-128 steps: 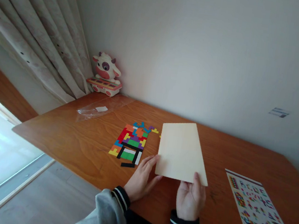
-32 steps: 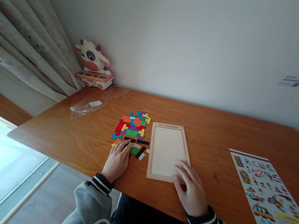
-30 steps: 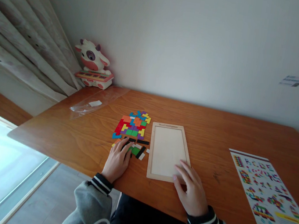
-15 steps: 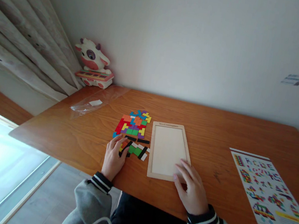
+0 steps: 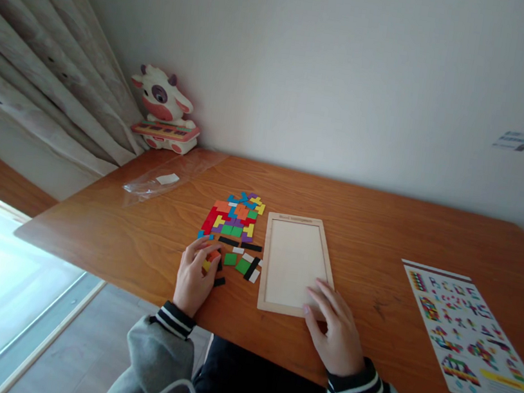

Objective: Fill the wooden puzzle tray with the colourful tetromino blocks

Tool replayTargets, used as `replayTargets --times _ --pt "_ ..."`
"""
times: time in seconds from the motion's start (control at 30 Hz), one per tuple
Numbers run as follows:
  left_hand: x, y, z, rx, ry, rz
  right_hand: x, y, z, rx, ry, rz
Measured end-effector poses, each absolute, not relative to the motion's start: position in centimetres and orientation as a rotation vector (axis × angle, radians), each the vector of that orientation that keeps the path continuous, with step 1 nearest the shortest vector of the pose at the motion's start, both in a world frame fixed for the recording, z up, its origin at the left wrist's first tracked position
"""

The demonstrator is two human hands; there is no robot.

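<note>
My left hand [image 5: 194, 278] is at the lower left of the loose coloured puzzle pieces, fingers curved and apart. Beneath and beside its fingers lie an orange piece [image 5: 215, 256], a yellow piece [image 5: 206, 266] and black pieces, partly hidden by the hand. A green square piece [image 5: 230, 259] sits just right of them. My right hand [image 5: 334, 329] rests on the lower right corner of the wooden tray [image 5: 264, 268], fingers spread and nothing in them. The tray lies flat with its pale bottom showing.
More coloured pieces [image 5: 235, 219] form a cluster left of the tray. A clear plastic bag [image 5: 151, 185] lies behind them, near a cow toy with a keyboard [image 5: 166, 131]. A printed pattern sheet [image 5: 470, 340] lies at the right of the wooden table [image 5: 375, 225].
My left hand has shifted slightly left, and black and orange pieces near its fingers have moved. The green square now lies apart from its neighbours. My right hand stays on the tray.
</note>
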State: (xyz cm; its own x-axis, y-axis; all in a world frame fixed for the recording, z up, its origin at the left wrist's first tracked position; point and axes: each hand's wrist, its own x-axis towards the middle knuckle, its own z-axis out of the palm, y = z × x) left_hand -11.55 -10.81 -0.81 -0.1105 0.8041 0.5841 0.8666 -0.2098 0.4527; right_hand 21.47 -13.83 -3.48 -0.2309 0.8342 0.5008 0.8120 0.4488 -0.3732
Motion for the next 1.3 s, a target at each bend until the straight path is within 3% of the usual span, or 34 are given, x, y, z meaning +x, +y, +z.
replayTargets --times 1.3 --pt "-12.0 -12.3 0.2 -2.213 -1.671 -1.276 21.3 -15.9 -3.0 -1.378 -2.068 -0.001"
